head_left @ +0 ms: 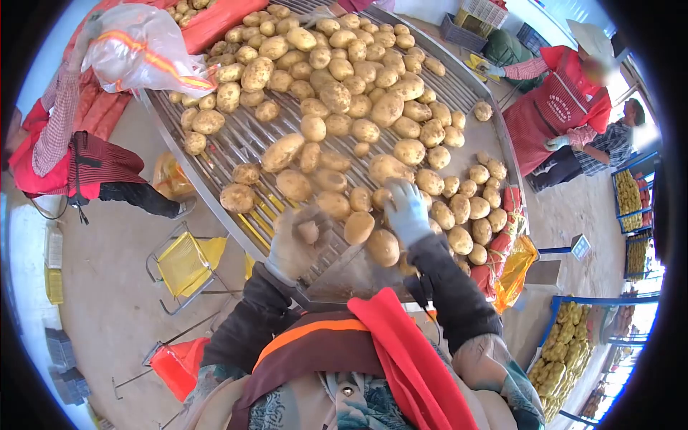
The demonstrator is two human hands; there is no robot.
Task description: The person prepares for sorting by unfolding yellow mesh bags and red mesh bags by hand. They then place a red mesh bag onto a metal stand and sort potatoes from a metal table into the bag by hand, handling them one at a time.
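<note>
Potatoes [388,109] lie heaped over a metal roller table [236,136] in front of me. My left hand [288,244], in a pale glove, is at the near left edge of the rollers. It is smeared by motion, and a small potato [308,231] shows right beside its fingers; whether it is held is unclear. My right hand [408,213], in a light blue glove, rests among the potatoes near the table's front, its fingers stretched forward. A potato [383,247] lies just left of its wrist, and smaller potatoes [460,208] are gathered to its right.
A person [566,100] in a red apron stands at the right, another [64,158] at the left beside a clear plastic bag [147,50]. A red net sack [499,251] hangs at the right edge. A yellow chair [190,261] and filled potato sacks [562,358] stand around.
</note>
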